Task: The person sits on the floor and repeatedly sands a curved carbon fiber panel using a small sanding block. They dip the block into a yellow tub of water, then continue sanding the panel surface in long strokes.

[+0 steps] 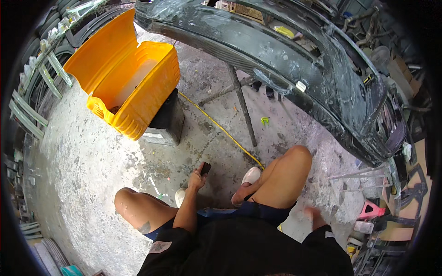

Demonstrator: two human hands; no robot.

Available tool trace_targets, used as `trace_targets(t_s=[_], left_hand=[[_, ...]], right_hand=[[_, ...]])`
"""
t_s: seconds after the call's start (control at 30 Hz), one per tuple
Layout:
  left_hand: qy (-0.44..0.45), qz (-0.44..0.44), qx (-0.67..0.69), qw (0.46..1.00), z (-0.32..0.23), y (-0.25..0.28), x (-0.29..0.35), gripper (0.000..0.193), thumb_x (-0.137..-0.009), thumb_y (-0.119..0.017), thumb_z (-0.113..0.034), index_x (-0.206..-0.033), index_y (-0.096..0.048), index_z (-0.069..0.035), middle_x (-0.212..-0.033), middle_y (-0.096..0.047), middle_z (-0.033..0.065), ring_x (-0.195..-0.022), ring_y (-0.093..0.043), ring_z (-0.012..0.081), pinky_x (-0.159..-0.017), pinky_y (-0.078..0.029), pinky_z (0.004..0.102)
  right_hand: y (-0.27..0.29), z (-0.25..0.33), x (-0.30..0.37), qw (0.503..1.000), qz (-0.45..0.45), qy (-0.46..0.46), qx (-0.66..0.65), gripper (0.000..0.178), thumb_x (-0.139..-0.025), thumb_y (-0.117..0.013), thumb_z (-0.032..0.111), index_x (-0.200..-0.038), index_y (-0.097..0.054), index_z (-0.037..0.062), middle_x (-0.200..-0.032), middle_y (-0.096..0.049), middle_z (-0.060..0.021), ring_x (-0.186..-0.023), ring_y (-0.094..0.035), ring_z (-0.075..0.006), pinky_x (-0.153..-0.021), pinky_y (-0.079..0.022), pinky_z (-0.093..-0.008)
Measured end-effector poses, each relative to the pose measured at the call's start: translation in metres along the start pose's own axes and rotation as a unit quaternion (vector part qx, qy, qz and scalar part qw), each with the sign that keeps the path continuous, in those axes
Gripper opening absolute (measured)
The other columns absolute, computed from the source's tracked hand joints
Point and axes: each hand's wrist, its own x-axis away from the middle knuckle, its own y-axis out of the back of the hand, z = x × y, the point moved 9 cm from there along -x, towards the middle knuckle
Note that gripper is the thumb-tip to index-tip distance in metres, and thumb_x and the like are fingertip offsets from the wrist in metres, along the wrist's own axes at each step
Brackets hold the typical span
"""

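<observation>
My left hand (197,179) is closed around a small black block-like object (206,169), held low between my knees above the floor. What kind of object it is does not show clearly. My right hand (314,212) is out beside my right thigh, smeared by motion, so its fingers cannot be made out. Ahead and to the right, a large dark grey car bumper (271,50) with pale, dusty patches rests on a metal stand (240,103). A small white piece (300,86) lies on its near edge.
An orange-yellow bin (152,99) with its lid raised sits on a black box (172,122) at left. A yellow hose (221,129) crosses the stained floor towards my white shoe (251,175). A bright green bit (264,121) and a pink-red stand (371,210) are at right.
</observation>
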Motion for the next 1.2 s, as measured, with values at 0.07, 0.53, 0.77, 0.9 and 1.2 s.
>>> trace_targets(t_s=[0.07, 0.53, 0.77, 0.9, 1.2], left_hand=[[0.0, -0.003, 0.026, 1.0, 0.003, -0.005, 0.002, 0.074, -0.089, -0.069, -0.014, -0.157, -0.042, -0.023, -0.123, -0.065, 0.0288, -0.117, -0.063, 0.046, -0.1, -0.051, 0.0508], [-0.068, -0.051, 0.069, 0.994, -0.005, 0.005, -0.003, 0.072, -0.09, -0.067, -0.012, -0.157, -0.042, -0.022, -0.132, -0.063, 0.0274, -0.118, -0.063, 0.0449, -0.102, -0.051, 0.0485], [-0.016, -0.055, 0.055, 0.997, -0.011, 0.026, 0.005, 0.074, -0.09, -0.066, -0.009, -0.158, -0.04, -0.023, -0.13, -0.063, 0.0286, -0.118, -0.063, 0.0459, -0.1, -0.052, 0.0494], [-0.047, -0.124, 0.099, 0.986, -0.045, 0.066, 0.019, 0.072, -0.092, -0.063, -0.005, -0.158, -0.04, -0.022, -0.122, -0.063, 0.0277, -0.109, -0.064, 0.0476, -0.094, -0.053, 0.0501], [-0.391, -0.36, 0.147, 0.834, -0.345, 0.255, 0.003, 0.066, -0.094, -0.069, -0.001, -0.154, -0.043, 0.0, -0.121, -0.064, 0.0226, -0.106, -0.065, 0.0335, -0.095, -0.05, 0.0378]], right_hand=[[-0.062, -0.046, 0.062, 0.993, 0.112, -0.003, 0.044, 0.072, -0.074, -0.088, 0.052, -0.126, -0.067, 0.0072, -0.104, -0.077, -0.0161, -0.119, -0.065, -0.0393, -0.1, -0.047, -0.0591], [0.445, 0.599, 0.131, 0.858, -0.389, 0.31, 0.127, 0.018, -0.094, -0.072, 0.013, -0.106, -0.073, 0.0003, -0.103, -0.075, -0.0111, -0.096, -0.071, -0.0223, -0.09, -0.054, -0.0364], [0.592, 0.765, 0.0, 0.82, -0.363, 0.369, 0.246, 0.079, -0.088, -0.07, 0.063, -0.147, -0.056, 0.0119, -0.145, -0.059, -0.0154, -0.135, -0.054, -0.0295, -0.114, -0.038, -0.0396], [0.6, 0.761, -0.099, 0.884, -0.28, 0.337, 0.162, 0.097, -0.083, -0.065, 0.077, -0.158, -0.044, 0.0185, -0.154, -0.051, -0.0147, -0.145, -0.043, -0.0292, -0.122, -0.027, -0.0389], [0.582, 0.782, -0.074, 0.913, -0.236, 0.273, 0.192, 0.115, -0.082, -0.059, 0.082, -0.162, -0.029, 0.0058, -0.165, -0.031, -0.0232, -0.154, -0.028, -0.0332, -0.124, -0.021, -0.0415]])
